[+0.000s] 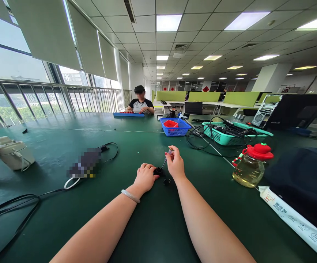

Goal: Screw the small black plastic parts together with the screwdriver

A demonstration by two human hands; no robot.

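From my remote seat I saw both hands working close together near the middle of the green table (147, 226). The left hand (145, 178), a pale bracelet (131, 196) at its wrist, lay knuckles-up with its grip curled shut on a small black part (158, 171) and pinned it to the surface. The right hand (176, 165) had its grip pinched closed, thumb and fingertips high on a thin screwdriver (166, 159), whose shaft slanted down to the black part. A second small black piece (166, 181) lay loose just beside the first, between the two wrists.

I judged the black part light, rigid and apt to skid on the smooth top, so it was best held by its sides and pressed down. The screwdriver looked slender and stiff, easy to roll between fingertips and best taken near its handle end.

Well off to the right stood a glass jar (250, 168) with a red lid, near a teal basket (229, 133) of cables. A blue basket (174, 128) sat further back. Another person (140, 104) worked at the far end.
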